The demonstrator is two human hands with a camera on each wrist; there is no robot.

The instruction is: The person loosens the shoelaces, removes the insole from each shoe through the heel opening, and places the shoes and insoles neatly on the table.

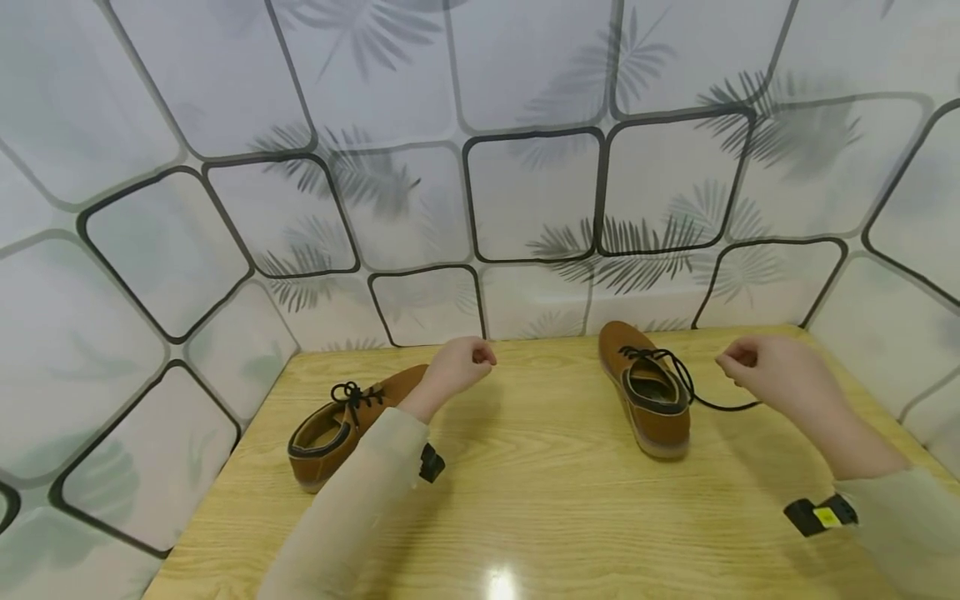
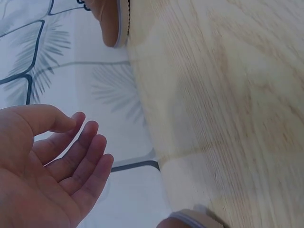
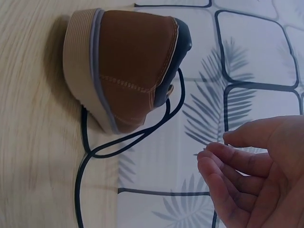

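Note:
Two brown lace-up shoes lie on a wooden table. The left shoe (image 1: 321, 465) has its black lace tied in a bow (image 1: 348, 395). My left hand (image 1: 454, 368) hovers by its toe, fingers loosely curled and holding nothing; the forearm covers part of this shoe. On the right shoe (image 1: 663, 429) the black lace (image 1: 722, 407) is loose, looping over the side and trailing right along the table. Beside that shoe my right hand (image 1: 787, 377) is raised, its thumb close to the fingertips and nothing between them. In the right wrist view, the lace (image 3: 79, 190) runs apart from the fingers.
The wooden table (image 1: 525, 500) extends between and in front of the shoes. Behind it and along both sides stands a pale wall covering (image 1: 536, 196) with dark rounded outlines and leaf prints. Black straps with small devices (image 1: 821, 515) sit at both wrists.

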